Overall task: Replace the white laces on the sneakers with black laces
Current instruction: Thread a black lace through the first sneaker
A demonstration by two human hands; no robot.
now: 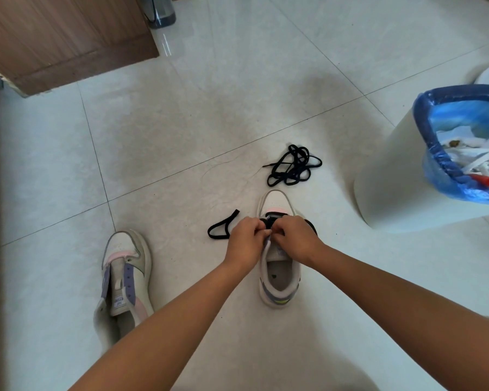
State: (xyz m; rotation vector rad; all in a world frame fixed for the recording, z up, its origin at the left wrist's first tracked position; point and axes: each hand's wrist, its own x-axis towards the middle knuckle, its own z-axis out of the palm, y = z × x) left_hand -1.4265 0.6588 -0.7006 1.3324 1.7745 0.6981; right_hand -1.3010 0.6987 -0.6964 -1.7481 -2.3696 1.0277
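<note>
Sneakers sit on the tiled floor: the unlaced sneaker (126,275) toward the near left edge, then a soft, limp black lace (222,228) trailing left of the left hand (244,244). Both it and the right hand (294,238) have fingers pinching that lace over the right sneaker (278,277); best held near its stiff tip. The eyelets are hidden beneath them. A spare black lace (292,165) lies beyond.
</note>
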